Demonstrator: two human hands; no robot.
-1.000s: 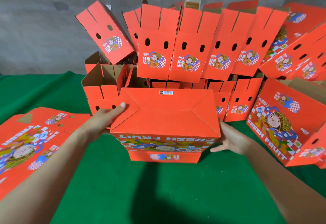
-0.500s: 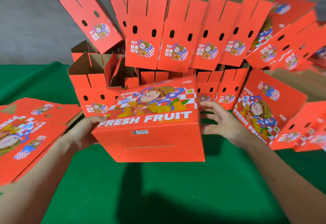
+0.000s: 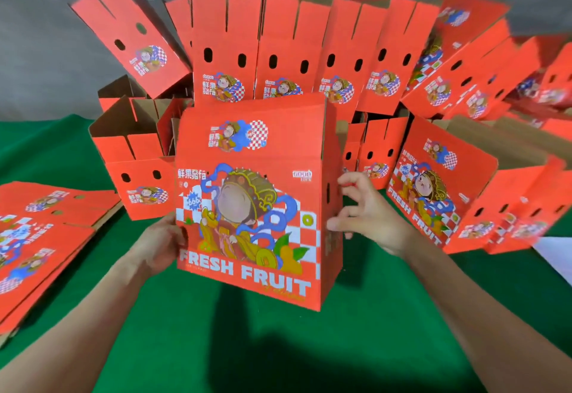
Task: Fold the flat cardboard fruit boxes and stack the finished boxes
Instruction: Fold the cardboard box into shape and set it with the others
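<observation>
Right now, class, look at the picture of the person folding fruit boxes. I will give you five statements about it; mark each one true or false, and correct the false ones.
1. The held box stands upright, its FRESH FRUIT face toward the camera. True.
2. The cloth on the table is blue. False: it is green.
3. Flat boxes lie on the person's left. True.
4. The held box's top is closed. False: its front top flap stands up.
5. The left hand holds the held box at its left edge. True.
</observation>
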